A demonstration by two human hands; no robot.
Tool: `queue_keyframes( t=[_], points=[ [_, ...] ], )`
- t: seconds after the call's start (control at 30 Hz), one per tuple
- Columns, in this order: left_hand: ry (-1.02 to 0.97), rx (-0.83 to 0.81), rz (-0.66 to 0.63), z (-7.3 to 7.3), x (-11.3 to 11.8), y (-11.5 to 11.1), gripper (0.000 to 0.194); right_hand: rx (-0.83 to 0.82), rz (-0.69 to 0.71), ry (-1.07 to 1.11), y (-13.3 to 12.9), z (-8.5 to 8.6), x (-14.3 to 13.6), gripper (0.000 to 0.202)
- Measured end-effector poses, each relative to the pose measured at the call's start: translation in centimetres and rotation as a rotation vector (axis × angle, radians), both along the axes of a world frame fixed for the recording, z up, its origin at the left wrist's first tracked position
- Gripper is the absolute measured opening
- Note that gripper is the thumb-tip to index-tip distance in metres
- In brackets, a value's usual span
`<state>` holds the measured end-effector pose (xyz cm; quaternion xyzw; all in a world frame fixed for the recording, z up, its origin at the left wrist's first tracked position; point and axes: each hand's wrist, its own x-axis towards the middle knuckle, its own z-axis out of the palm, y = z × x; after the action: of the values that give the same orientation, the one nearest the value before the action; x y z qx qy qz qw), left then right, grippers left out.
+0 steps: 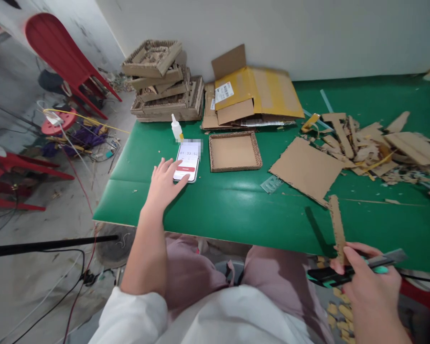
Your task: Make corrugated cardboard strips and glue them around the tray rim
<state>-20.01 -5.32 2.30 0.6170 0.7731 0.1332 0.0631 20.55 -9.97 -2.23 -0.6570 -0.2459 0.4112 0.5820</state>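
L hand [166, 181] is hovering open, fingers spread, at phone [187, 158]; screen contact unclear. R hand [370, 277] is gripping cardboard strip [336, 222] + cutter [387, 259] together, strip's long axis pointing away from body w/ slight L tilt, cutter lying crosswise. Strip's far end is showing nr. close corner of cardboard sheet [306, 167]; touching or not, can't tell. Shallow tray [234, 150] is lying on tabletop [218, 205] fwd & well L of R hand, L hand nearer, long axis running side to side. Bottle [177, 128] is standing just beyond phone.
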Motion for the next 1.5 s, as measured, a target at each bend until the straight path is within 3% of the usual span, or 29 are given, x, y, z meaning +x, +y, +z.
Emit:
queue_keyframes(
  t=[0.17, 0.33, 1.5],
  points=[
    [-0.072, -0.06, -0.08, 0.2, -1.5, -2.5, 0.052, 0.011, 0.002, 0.025, -0.1, -0.1, 0.2, 0.033],
    [-0.069, -0.102, -0.13, -0.1, -1.5, -3.8, 0.056, 0.021, 0.012, 0.008, -0.1, -0.4, 0.5, 0.032],
    [-0.025, -0.17, -0.191, 0.0, -1.2, -4.1, 0.052, 0.031, -0.013, 0.009, -0.2, -0.6, 0.4, 0.029]
  ],
)
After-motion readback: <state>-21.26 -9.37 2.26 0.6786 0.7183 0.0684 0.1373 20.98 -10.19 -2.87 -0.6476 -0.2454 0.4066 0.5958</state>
